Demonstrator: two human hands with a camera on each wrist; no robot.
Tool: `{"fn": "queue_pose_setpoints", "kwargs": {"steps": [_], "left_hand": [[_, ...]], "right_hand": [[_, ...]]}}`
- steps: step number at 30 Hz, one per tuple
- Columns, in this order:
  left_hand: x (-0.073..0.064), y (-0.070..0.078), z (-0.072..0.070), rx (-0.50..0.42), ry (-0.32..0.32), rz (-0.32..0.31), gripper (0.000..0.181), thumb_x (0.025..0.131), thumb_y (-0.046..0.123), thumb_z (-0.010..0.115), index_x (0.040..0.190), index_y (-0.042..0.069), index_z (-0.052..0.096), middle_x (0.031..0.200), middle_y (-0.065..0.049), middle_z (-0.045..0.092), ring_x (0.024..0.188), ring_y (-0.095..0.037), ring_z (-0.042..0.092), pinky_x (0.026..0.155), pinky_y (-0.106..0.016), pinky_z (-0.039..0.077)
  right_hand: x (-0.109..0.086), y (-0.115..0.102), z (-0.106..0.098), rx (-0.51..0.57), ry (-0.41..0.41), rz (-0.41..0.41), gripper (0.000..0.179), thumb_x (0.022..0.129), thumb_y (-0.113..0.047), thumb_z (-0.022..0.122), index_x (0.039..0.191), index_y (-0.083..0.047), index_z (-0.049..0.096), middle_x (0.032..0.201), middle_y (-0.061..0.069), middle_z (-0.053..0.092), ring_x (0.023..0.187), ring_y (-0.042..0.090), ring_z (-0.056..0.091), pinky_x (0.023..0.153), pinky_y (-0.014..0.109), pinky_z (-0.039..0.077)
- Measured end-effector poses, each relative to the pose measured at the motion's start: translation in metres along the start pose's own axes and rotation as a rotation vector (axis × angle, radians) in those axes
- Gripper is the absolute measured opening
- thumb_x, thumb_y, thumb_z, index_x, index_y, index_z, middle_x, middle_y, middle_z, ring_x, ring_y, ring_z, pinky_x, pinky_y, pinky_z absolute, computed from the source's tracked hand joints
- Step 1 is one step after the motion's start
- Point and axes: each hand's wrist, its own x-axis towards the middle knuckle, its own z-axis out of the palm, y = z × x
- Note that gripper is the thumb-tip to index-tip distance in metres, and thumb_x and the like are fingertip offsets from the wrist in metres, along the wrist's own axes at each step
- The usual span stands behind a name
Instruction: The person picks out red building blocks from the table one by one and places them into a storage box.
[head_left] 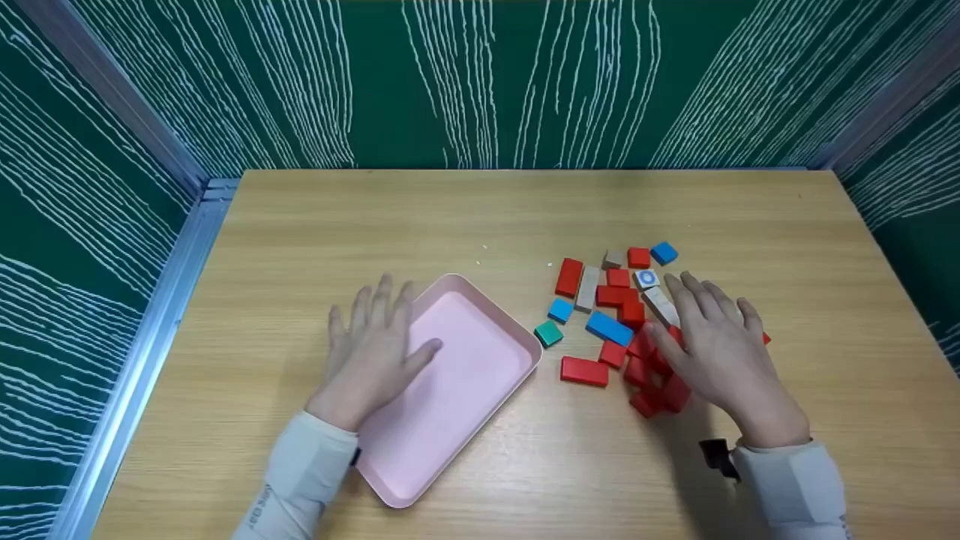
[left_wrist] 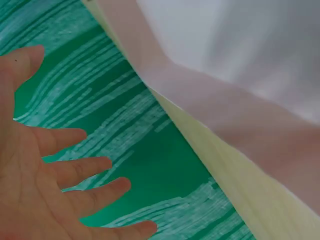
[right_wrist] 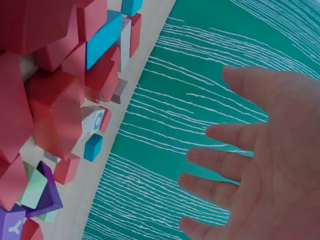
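My left hand hovers palm down over the left side of a pink tray, fingers spread and nothing held. Over the right part of a spread of wooden blocks is my right hand, its fingers straight and its palm bare in the right wrist view. Among the blocks are a red block, a blue block, a green block and a grey block. A white block with a blue ring lies near the right fingertips. Purple and pale green blocks show only in the right wrist view; the right hand hides several blocks from above.
The wooden table carries the tray and blocks. Green panels with white streaks rise behind it and at both sides. A metal frame bar runs along the left edge. The green block sits close to the tray's right corner.
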Motion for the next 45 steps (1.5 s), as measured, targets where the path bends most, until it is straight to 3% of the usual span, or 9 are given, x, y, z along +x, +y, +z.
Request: {"fn": "queue_pose_setpoints", "kwargs": {"steps": [6, 10, 13, 15, 19, 24, 30, 36, 45], "left_hand": [[-0.005, -0.035, 0.008, 0.011, -0.028, -0.073, 0.089, 0.096, 0.059, 0.053, 0.157, 0.003, 0.022, 0.16, -0.025, 0.019, 0.143, -0.047, 0.023, 0.107, -0.072, 0.017], [-0.009, -0.052, 0.015, -0.003, -0.052, -0.09, 0.073, 0.097, 0.047, 0.058, 0.148, -0.002, 0.041, 0.146, -0.028, 0.042, 0.131, -0.047, 0.041, 0.1, -0.069, 0.033], [-0.01, -0.061, 0.018, -0.007, -0.064, -0.055, 0.038, 0.098, 0.028, 0.06, 0.121, -0.001, 0.065, 0.111, -0.023, 0.063, 0.1, -0.04, 0.06, 0.082, -0.058, 0.048], [-0.01, -0.066, 0.019, -0.006, -0.06, -0.033, 0.017, 0.097, 0.015, 0.06, 0.097, 0.003, 0.071, 0.088, -0.014, 0.064, 0.079, -0.031, 0.06, 0.068, -0.05, 0.051], [-0.006, -0.07, 0.019, -0.029, -0.056, -0.03, 0.023, 0.094, 0.002, 0.058, 0.073, 0.008, 0.066, 0.07, -0.006, 0.058, 0.063, -0.022, 0.053, 0.055, -0.04, 0.047], [-0.002, -0.071, 0.017, -0.048, -0.09, -0.057, 0.025, 0.092, 0.0, 0.059, 0.07, 0.008, 0.065, 0.07, -0.006, 0.059, 0.062, -0.022, 0.051, 0.055, -0.038, 0.046], [0.003, -0.068, 0.019, -0.045, -0.096, -0.047, 0.027, 0.09, -0.003, 0.059, 0.066, 0.007, 0.065, 0.065, -0.004, 0.056, 0.061, -0.02, 0.049, 0.054, -0.035, 0.044], [0.005, -0.065, 0.02, -0.036, -0.121, -0.084, 0.024, 0.09, -0.003, 0.061, 0.07, 0.007, 0.069, 0.069, -0.005, 0.06, 0.064, -0.021, 0.051, 0.058, -0.035, 0.047], [0.009, -0.063, 0.017, -0.028, -0.167, -0.14, 0.02, 0.093, 0.0, 0.061, 0.077, 0.005, 0.072, 0.073, -0.006, 0.063, 0.067, -0.021, 0.054, 0.062, -0.034, 0.049]], "right_hand": [[0.004, 0.0, 0.006, 0.014, -0.014, 0.004, 0.077, 0.097, -0.041, 0.062, 0.154, -0.002, 0.028, 0.152, 0.032, 0.029, 0.136, 0.053, 0.024, 0.104, 0.076, 0.009], [0.009, 0.001, 0.01, 0.017, -0.005, 0.001, 0.076, 0.096, -0.036, 0.066, 0.153, -0.002, 0.03, 0.15, 0.032, 0.032, 0.134, 0.054, 0.027, 0.104, 0.076, 0.011], [0.012, 0.001, 0.015, 0.015, 0.006, -0.008, 0.075, 0.094, -0.031, 0.069, 0.152, 0.0, 0.032, 0.148, 0.032, 0.035, 0.132, 0.054, 0.03, 0.103, 0.076, 0.014], [0.014, 0.001, 0.018, 0.017, 0.008, -0.01, 0.075, 0.093, -0.028, 0.071, 0.151, 0.001, 0.033, 0.146, 0.032, 0.036, 0.131, 0.054, 0.031, 0.102, 0.076, 0.016], [0.017, 0.003, 0.024, 0.015, 0.003, -0.003, 0.075, 0.092, -0.026, 0.072, 0.15, 0.002, 0.034, 0.144, 0.032, 0.038, 0.13, 0.054, 0.032, 0.101, 0.076, 0.019], [0.021, 0.008, 0.032, 0.012, -0.02, -0.002, 0.072, 0.091, -0.022, 0.074, 0.148, 0.002, 0.037, 0.141, 0.032, 0.041, 0.129, 0.054, 0.034, 0.101, 0.076, 0.022], [0.031, 0.018, 0.042, -0.003, -0.064, -0.023, 0.064, 0.093, -0.015, 0.071, 0.147, 0.001, 0.042, 0.134, 0.032, 0.047, 0.125, 0.053, 0.038, 0.1, 0.077, 0.022], [0.047, 0.017, 0.049, -0.054, -0.102, -0.062, 0.057, 0.093, -0.009, 0.069, 0.144, 0.0, 0.045, 0.133, 0.032, 0.049, 0.121, 0.052, 0.043, 0.097, 0.077, 0.028], [0.053, 0.015, 0.048, -0.059, -0.043, -0.134, 0.048, 0.091, -0.006, 0.072, 0.134, 0.003, 0.053, 0.128, 0.031, 0.052, 0.114, 0.052, 0.049, 0.093, 0.076, 0.033]]}}
